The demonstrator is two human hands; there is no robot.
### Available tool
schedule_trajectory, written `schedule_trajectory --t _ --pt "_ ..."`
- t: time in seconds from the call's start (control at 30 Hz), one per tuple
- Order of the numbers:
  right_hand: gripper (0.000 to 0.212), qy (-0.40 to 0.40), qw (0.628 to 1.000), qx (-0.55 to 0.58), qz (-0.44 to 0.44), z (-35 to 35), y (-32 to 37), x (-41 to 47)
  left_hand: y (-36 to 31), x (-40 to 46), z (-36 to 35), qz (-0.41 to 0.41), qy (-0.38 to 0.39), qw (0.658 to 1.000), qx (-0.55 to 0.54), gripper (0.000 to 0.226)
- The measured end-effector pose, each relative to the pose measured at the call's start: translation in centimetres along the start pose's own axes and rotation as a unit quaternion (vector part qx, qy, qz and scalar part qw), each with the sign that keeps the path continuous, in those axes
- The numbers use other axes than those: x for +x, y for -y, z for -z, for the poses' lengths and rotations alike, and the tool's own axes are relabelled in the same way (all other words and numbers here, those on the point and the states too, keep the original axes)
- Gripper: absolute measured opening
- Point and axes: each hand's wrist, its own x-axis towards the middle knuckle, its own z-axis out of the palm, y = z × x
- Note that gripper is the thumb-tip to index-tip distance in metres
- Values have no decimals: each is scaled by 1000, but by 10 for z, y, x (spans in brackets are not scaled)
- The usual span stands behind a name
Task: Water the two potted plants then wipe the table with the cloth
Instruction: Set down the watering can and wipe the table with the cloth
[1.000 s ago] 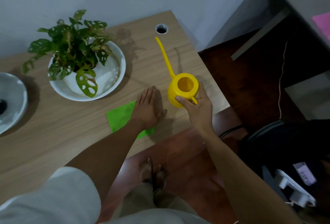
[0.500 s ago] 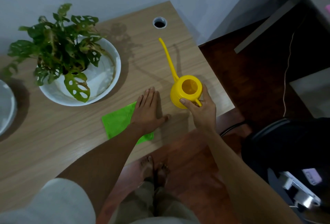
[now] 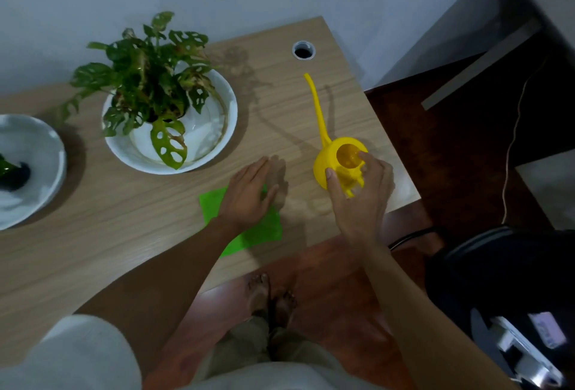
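Right hand curled round yellow watering can handle; left hand flat on green cloth. Watering step starting; next, lift can toward potted plant.

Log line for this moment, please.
phase: pre-watering | right hand: grips yellow plastic watering can | left hand: flat on green cloth | leafy plant in white bowl: unwatered

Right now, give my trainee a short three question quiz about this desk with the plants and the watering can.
1. True or false: the left hand rests flat on the green cloth.
2. What does the right hand grip? A watering can, B white pot, C cloth.
3. Fill in: the can's spout points toward the round ___ in the table.

Key: 1 true; 2 A; 3 hole.
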Motion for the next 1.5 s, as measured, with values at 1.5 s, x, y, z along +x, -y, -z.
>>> schedule_trajectory --t 1.5 --pt "21 588 753 197 -222 -140 103 -18 67 -118 102 425 -72 697 -573 9"
